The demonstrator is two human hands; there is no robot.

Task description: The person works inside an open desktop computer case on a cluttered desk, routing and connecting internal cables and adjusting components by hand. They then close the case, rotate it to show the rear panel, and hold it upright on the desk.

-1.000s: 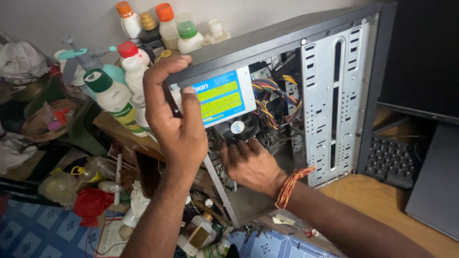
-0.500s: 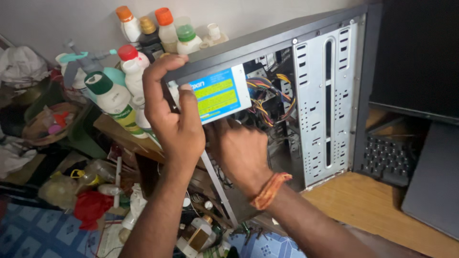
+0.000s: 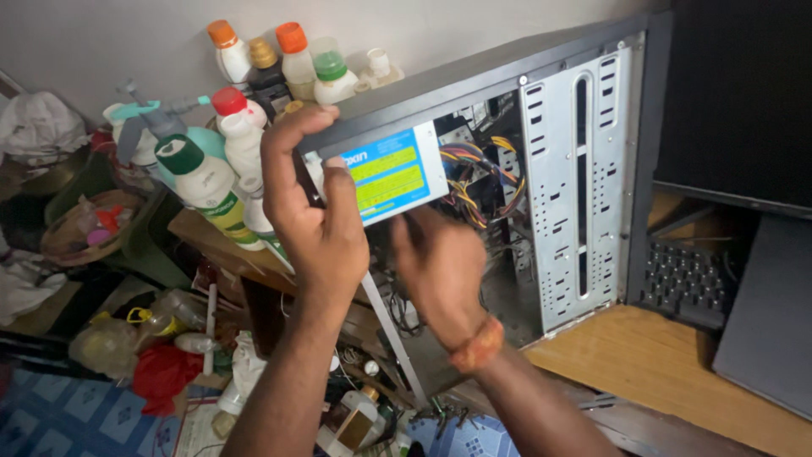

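Note:
An open computer case (image 3: 584, 178) stands upright on a wooden desk (image 3: 677, 372), its side off. Inside its upper corner sits a power supply (image 3: 393, 173) with a blue and yellow label. My left hand (image 3: 309, 216) grips the case's top rear corner beside that power supply, thumb over the top edge. My right hand (image 3: 440, 267), an orange band at its wrist, reaches into the case just under the power supply, fingers bent; what they touch is hidden. A bundle of coloured wires (image 3: 482, 182) hangs to the right of the power supply.
Several plastic bottles (image 3: 228, 169) with coloured caps crowd a shelf left of the case. A black keyboard (image 3: 685, 279) and a dark monitor (image 3: 744, 101) sit to the right. Bags, bottles and clutter lie on the floor (image 3: 127, 355) below left.
My right hand has risen inside the case from the fan area toward the underside of the power supply. My left hand keeps its grip on the case corner.

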